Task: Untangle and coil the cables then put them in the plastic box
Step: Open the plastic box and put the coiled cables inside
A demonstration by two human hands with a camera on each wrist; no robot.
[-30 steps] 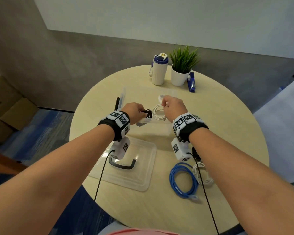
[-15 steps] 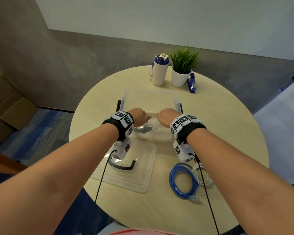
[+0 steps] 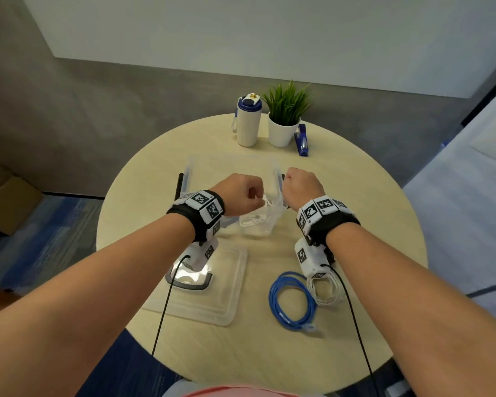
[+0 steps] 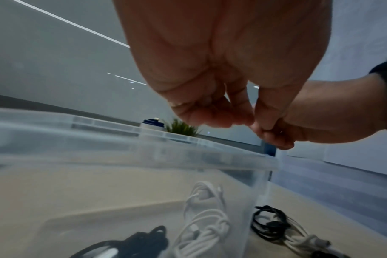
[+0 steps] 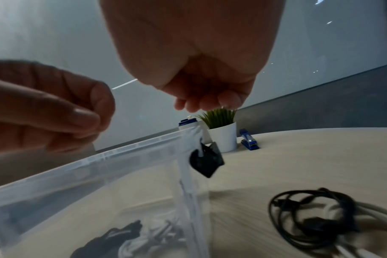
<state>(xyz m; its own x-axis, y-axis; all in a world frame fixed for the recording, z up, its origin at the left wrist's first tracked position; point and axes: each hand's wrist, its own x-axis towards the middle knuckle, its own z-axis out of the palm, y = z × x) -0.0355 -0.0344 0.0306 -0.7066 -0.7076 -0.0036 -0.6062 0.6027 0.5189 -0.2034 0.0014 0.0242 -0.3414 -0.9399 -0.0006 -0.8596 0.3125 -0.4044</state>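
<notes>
Both hands above plastic box (image 3: 190,164) on table (image 3: 355,196). I see left hand (image 3: 238,196) and right hand (image 3: 302,186) curled, empty (wrist views confirm). Head view alone shows blue cable (image 3: 291,300); wrist views reveal black cable (image 5: 309,218) beside box.

Round table (image 3: 355,196) with a pale wood-grain top, set near a wall (image 3: 126,90) whose lower band is grey and upper panel (image 3: 269,32) off-white. Blue patterned carpet (image 3: 49,242) covers the floor at left, beside cardboard boxes (image 3: 0,202). Soft, even light falls across the tabletop.
</notes>
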